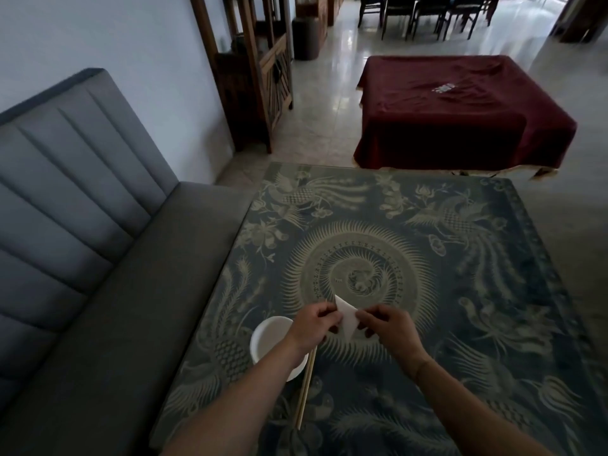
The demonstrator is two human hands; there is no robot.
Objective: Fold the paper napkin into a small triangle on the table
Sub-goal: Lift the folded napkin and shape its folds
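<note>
Plainly, writing: no brand, label or readable text shows anywhere; a small pale mark on the red cloth is too blurred to read.
Napkin: one white paper napkin (347, 319), already folded to a small pointed shape, lower centre of the frame, held over the table (493, 291); whether it touches the cloth cannot be told.
Left hand (314, 327): fingers pinched on the napkin's left edge.
Right hand (391, 325): fingers closed on the napkin's right edge.
Table edges: far edge runs across mid-frame, left edge slants down beside the grey sofa (98, 258); the right edge is blurred.
Open room: the patterned cloth lies bare ahead of and to the right of the hands.
Bowl: one white bowl (263, 337), lower left of the hands, partly under the left forearm, near the table's left edge.
Chopsticks: a pale pair (306, 386), just beside the bowl, running toward the bottom of the frame.
Beyond: one red-draped table (460, 116) upper right, one wooden cabinet (263, 77) upper centre, several dark chairs (427, 11) at the top.
</note>
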